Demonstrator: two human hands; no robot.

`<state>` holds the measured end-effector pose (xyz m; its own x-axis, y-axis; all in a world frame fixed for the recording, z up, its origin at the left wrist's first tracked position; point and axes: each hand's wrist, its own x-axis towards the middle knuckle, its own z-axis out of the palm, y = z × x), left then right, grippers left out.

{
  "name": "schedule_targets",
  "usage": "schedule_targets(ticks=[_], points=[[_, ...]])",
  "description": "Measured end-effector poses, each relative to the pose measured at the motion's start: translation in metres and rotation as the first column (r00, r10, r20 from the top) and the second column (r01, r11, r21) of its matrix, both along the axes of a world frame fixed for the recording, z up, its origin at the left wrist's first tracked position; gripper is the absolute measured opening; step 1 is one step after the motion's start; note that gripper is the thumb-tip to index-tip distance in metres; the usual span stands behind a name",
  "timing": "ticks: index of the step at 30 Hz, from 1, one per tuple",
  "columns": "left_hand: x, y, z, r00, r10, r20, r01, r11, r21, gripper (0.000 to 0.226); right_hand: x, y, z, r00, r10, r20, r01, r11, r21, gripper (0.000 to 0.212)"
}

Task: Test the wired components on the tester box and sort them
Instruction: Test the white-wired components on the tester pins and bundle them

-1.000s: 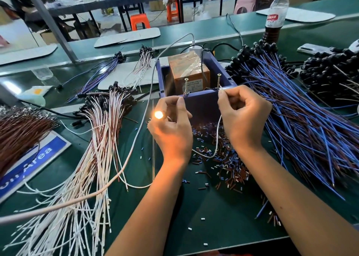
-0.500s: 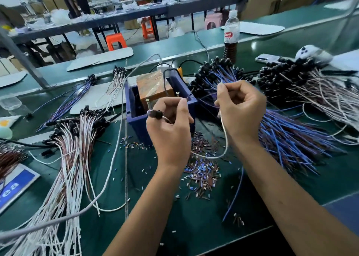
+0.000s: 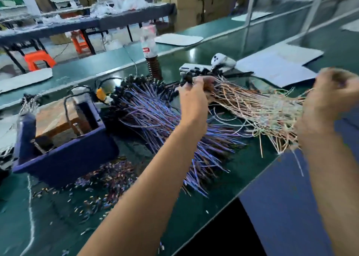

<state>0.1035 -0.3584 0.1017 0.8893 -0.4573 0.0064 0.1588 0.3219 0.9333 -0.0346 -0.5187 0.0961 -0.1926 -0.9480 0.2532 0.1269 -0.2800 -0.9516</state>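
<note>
The view is motion-blurred. My left hand (image 3: 194, 100) pinches the black head of a wired component (image 3: 188, 79) above the far end of a pile of white and brown wired components (image 3: 252, 106). At the right, my right hand (image 3: 333, 100) is raised over that pile's loose wire ends with its fingers curled; it seems to pinch the same component's thin wire, though blur hides the grip. The blue tester box (image 3: 64, 160) stands at the left, apart from both hands, with a brown block inside.
A pile of blue wired components (image 3: 165, 125) lies between the box and the white-brown pile. Snipped wire bits (image 3: 101, 180) litter the green mat before the box. Behind stand a drink bottle (image 3: 150, 50), a white device (image 3: 221, 60) and paper sheets (image 3: 275, 67). The table edge runs diagonally at lower right.
The component's lamp was lit at the box's pins, then went dark. Both hands carried the component away from the box to the right, over the white-brown pile; the view swung right.
</note>
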Motion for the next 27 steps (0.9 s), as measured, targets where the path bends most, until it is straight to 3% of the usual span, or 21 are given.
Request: schedule_targets(ticks=[3,5,6,8,10,11,14,18,21,24,27], points=[[-0.011,-0.039,0.012,0.998,-0.051,-0.026,0.053,0.996,0.075,0.038,-0.027,-0.011,0.015,0.979,-0.201,-0.019,0.191,0.952,-0.241,0.029],[-0.018,-0.059,0.019,0.991,-0.129,0.021,0.123,0.975,0.185,0.041,-0.024,-0.003,0.024,0.956,-0.157,-0.246,0.015,0.868,-0.497,0.021],[-0.021,-0.069,0.023,0.984,-0.172,0.044,0.158,0.962,0.223,0.043,-0.020,0.003,0.027,0.890,-0.126,-0.439,-0.159,0.815,-0.557,0.025],[-0.025,-0.086,0.033,0.969,-0.233,0.077,0.208,0.946,0.247,0.047,-0.011,0.006,0.027,0.653,-0.016,-0.758,-0.494,0.749,-0.442,0.041],[-0.025,-0.096,0.040,0.960,-0.273,0.058,0.261,0.952,0.159,0.049,-0.005,0.007,0.026,0.468,0.190,-0.863,-0.651,0.735,-0.191,0.049],[-0.024,-0.099,0.043,0.958,-0.284,0.041,0.278,0.954,0.110,0.048,-0.003,0.006,0.025,0.429,0.258,-0.866,-0.685,0.718,-0.126,0.046],[-0.013,-0.106,0.046,0.957,-0.291,0.001,0.290,0.954,0.076,0.045,-0.003,-0.008,0.020,0.442,0.293,-0.848,-0.688,0.717,-0.111,0.025],[0.005,-0.107,0.040,0.962,-0.260,-0.085,0.271,0.950,0.156,0.040,0.002,-0.024,0.021,0.448,0.178,-0.876,-0.630,0.758,-0.168,0.029],[0.020,-0.107,0.031,0.959,-0.223,-0.173,0.257,0.943,0.210,0.036,0.014,-0.037,0.018,0.346,-0.034,-0.938,-0.538,0.811,-0.228,0.033],[0.031,-0.107,0.025,0.949,-0.172,-0.264,0.224,0.957,0.184,0.024,0.034,-0.043,0.008,0.211,-0.093,-0.973,-0.523,0.830,-0.193,0.038],[0.040,-0.105,0.015,0.940,-0.118,-0.319,0.153,0.984,0.087,0.014,0.056,-0.045,-0.010,-0.062,0.017,-0.998,-0.505,0.862,0.046,0.078]])
